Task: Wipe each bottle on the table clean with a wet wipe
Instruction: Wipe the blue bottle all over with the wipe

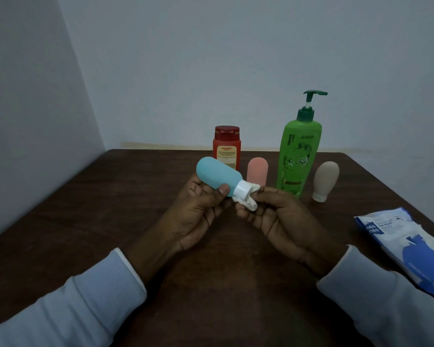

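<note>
My left hand grips a small blue bottle above the table, tilted with its white cap pointing right and down. My right hand pinches a crumpled white wet wipe against that cap. Behind them stand a red bottle, a small pink bottle, a tall green pump bottle and a small beige bottle resting on its cap.
A blue and white wet wipe pack lies at the table's right edge. The dark wooden table sits in a corner, with walls to the left and behind.
</note>
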Motion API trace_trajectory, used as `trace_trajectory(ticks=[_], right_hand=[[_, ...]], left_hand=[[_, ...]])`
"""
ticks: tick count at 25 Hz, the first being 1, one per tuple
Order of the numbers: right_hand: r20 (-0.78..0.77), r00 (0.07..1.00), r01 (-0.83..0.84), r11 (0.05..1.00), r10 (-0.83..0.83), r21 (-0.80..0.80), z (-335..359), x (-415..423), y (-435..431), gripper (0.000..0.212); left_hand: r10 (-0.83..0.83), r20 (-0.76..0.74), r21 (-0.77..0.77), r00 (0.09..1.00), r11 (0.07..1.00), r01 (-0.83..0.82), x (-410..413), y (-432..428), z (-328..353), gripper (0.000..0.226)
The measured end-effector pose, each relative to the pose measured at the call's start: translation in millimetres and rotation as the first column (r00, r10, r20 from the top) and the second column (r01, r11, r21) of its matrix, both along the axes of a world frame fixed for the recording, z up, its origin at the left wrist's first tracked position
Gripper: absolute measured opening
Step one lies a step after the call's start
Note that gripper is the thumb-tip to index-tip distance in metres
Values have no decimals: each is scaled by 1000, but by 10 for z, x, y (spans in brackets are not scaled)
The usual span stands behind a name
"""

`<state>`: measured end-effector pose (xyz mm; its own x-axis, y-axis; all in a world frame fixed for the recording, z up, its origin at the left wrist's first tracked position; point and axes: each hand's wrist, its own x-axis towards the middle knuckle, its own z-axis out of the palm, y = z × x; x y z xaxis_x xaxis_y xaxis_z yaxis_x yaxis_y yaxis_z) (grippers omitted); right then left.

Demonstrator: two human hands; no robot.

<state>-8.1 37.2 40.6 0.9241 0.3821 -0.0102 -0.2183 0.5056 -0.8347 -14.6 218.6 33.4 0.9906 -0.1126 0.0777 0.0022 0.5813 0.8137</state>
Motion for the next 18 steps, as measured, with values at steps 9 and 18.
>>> trace_trajectory(ticks=[9,18], right_hand=[[257,960,-78,986,114,-147,21,-86,-15,22],[909,40,834,487,415,-259,-15,7,-152,27]], left_hand=[[79,-33,14,996,997,-79,29,32,4,64],[24,-57,128,998,992,-17,28,38,-9,57]])
